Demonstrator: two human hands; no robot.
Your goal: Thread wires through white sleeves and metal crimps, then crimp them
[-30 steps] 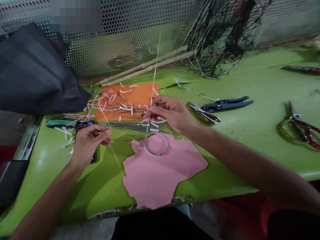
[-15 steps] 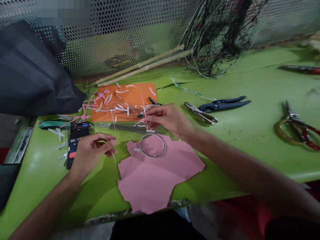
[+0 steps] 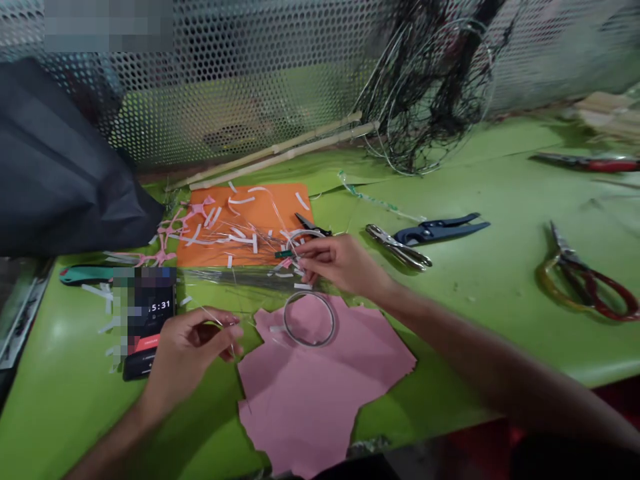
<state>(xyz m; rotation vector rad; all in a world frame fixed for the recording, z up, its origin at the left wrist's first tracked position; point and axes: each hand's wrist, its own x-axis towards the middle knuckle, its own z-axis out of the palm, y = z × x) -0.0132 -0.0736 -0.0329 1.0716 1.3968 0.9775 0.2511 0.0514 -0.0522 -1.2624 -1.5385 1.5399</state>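
My left hand (image 3: 193,343) hovers left of the pink paper with its fingertips pinched together. A thin pale wire (image 3: 213,317) passes through that pinch. My right hand (image 3: 340,263) is above the near right corner of the orange sheet (image 3: 275,203), thumb and fingers pressed together. Whatever it pinches is too small to make out. Right at its fingertips shows part of a wire loop (image 3: 303,233). A round wire ring (image 3: 333,320) with a white tape tab lies on the irregularly cut pink paper (image 3: 320,400). White paper strips and thin wires litter the orange sheet.
A phone (image 3: 150,327) showing a timer lies by my left wrist, near a green-handled tool (image 3: 85,273). Pliers (image 3: 397,247), blue cutters (image 3: 443,228) and scissors (image 3: 580,273) lie to the right. Bamboo sticks (image 3: 285,153) and black netting (image 3: 425,100) line the perforated panel.
The view has shifted, so most things sit lower in the picture. My left hand has come slightly nearer to me relative to the pink paper. The right hand stays about where it was.
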